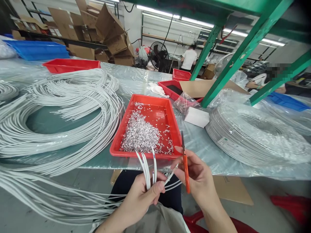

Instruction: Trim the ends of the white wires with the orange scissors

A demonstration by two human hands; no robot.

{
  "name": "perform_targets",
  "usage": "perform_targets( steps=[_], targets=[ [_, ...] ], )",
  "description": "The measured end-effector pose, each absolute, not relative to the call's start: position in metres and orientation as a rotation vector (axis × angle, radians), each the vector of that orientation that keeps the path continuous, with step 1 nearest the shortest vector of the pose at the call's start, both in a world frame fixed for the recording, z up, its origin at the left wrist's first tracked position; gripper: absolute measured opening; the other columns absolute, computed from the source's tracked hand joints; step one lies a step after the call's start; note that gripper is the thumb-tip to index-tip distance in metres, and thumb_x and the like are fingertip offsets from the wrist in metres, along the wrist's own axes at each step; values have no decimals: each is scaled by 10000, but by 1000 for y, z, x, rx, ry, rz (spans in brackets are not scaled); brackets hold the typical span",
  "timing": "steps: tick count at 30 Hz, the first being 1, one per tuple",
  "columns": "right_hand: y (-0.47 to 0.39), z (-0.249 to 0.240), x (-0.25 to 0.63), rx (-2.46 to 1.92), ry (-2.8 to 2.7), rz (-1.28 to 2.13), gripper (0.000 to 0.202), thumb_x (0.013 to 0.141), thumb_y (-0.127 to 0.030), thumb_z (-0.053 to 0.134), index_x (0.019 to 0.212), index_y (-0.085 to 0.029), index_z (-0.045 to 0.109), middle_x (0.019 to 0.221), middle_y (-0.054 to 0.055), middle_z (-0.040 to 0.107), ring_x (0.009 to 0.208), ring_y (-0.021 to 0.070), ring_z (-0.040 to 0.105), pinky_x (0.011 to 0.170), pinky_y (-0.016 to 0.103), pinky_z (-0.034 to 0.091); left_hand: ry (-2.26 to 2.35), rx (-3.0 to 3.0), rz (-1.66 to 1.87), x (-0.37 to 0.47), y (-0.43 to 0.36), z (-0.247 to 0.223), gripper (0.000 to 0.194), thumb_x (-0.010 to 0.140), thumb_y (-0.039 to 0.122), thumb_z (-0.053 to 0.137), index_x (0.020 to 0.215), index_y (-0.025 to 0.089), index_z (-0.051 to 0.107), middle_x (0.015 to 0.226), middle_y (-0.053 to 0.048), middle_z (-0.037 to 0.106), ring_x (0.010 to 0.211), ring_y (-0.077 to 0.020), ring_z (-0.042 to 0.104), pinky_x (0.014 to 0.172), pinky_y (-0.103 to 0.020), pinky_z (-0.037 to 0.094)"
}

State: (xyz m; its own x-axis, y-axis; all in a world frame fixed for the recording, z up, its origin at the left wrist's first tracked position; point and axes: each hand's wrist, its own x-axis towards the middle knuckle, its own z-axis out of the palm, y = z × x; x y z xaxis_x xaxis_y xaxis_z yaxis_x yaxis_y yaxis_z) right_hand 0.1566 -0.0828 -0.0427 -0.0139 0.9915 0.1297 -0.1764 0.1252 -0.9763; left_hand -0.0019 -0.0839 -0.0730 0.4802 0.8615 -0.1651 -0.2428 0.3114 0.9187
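My left hand is closed round a small bunch of white cables, whose cut ends point up past the fingers. One cable leans to the right, and its end sits between the fingertips of my right hand. That same hand carries orange-handled scissors, seen edge-on with the dark tip upward. Just beyond both hands, a red tray on the table holds a heap of tiny shiny metal pieces.
Large loops of white cable cover the left of the table and hang over its edge. A plastic-wrapped cable coil lies right, near a small white box. Green posts rise beyond. Two people are in the background.
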Motion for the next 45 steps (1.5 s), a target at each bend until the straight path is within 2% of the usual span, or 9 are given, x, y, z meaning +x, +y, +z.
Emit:
perform_targets(
  steps=[4,8,12,15,18,21,27,33,45],
  targets=[
    [-86,-41,148,-932,-1161,1267,414,684,-148,743,1035,-265,556,685,-42,653,569,110,596,569,197,490,741,994,803,0,-88,-70,372,766,502,545,838,137,555,607,1,574,397,-57,410,412,-195,307],
    [-93,-42,145,-960,-1248,1257,434,701,-127,711,1060,-270,514,726,-32,637,559,118,590,544,205,491,769,978,867,2,-89,-65,392,709,523,599,713,136,537,528,35,510,349,-38,352,369,-181,258],
    [-106,-42,167,-1021,-1447,1168,548,715,-165,644,1215,-262,445,1000,65,607,859,200,600,695,266,520,862,999,963,0,-87,-60,341,734,471,603,781,136,567,380,102,355,340,-41,276,370,-175,220],
    [-120,-41,187,-1157,-1631,1224,660,701,-105,624,1296,-278,395,1190,107,537,1044,268,546,812,364,503,899,1037,984,-3,-87,-57,302,752,430,598,824,136,586,375,105,342,344,-42,249,367,-179,206],
    [-129,-37,197,-1364,-1784,1165,630,704,-128,642,1283,-277,442,954,87,636,886,262,608,722,363,537,941,1098,972,-3,-88,-57,251,766,384,591,816,139,611,391,95,340,357,-50,263,366,-183,209],
    [-131,-30,198,-1442,-1971,1070,561,750,-222,620,1280,-288,447,760,53,643,725,239,618,602,337,549,979,1194,986,-3,-89,-59,187,775,328,585,784,149,638,424,79,357,379,-56,289,373,-185,228],
    [-129,-24,202,-1486,-2108,892,519,776,-275,595,1272,-306,447,898,77,659,696,228,627,584,323,559,1009,1274,1022,-3,-87,-60,117,762,256,592,744,159,654,522,45,456,409,-62,338,392,-191,278],
    [-127,-29,205,-1383,-2055,1032,488,798,-278,562,1275,-266,457,765,66,630,643,220,605,560,321,542,1051,1299,1035,-1,-88,-57,94,755,230,592,741,171,663,496,52,448,396,-65,329,383,-193,280],
    [-126,-28,207,-1416,-1965,1185,465,814,-322,543,1264,-227,475,792,58,611,697,203,600,635,318,530,1040,1361,1075,1,-87,-60,110,771,224,566,747,159,651,500,54,441,410,-61,316,386,-182,285]
  ],
)
